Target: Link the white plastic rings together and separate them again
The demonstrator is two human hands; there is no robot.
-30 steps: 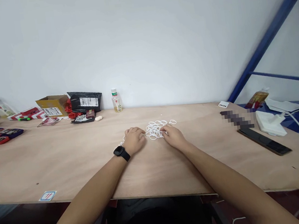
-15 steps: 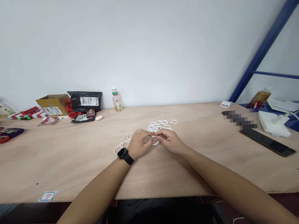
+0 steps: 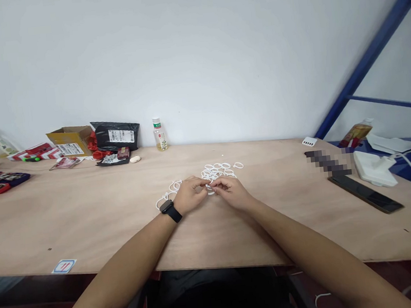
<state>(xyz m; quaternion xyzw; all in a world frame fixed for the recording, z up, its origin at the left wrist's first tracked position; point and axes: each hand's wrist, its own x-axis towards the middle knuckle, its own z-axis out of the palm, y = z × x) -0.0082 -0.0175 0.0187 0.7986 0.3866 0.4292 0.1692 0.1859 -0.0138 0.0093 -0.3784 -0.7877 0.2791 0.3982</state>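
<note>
Between my two hands a white plastic ring (image 3: pixel 211 193) is pinched at its far edge. My left hand (image 3: pixel 191 194), with a black watch on its wrist, has thumb and fingertips closed on the ring's left side. From the right, my right hand (image 3: pixel 231 190) pinches the same ring, the fingertips of both hands almost meeting. Just beyond the fingers lies a pile of similar white rings (image 3: pixel 217 167). More white rings (image 3: pixel 161 203) lie to the left, partly covered by my left hand and wrist. Fingers hide the detail of the held part.
At the back stand a drink bottle (image 3: pixel 160 135), a black parcel bag (image 3: pixel 119 135) and an open cardboard box (image 3: pixel 70 141). Dark red and blue packs (image 3: pixel 1 182) lie far left. A phone (image 3: pixel 366 194) and a white power strip (image 3: pixel 374 168) are on the right.
My hands stay pinched on the ring, with the held part shifted slightly left between the fingertips. The whole view has moved a little.
</note>
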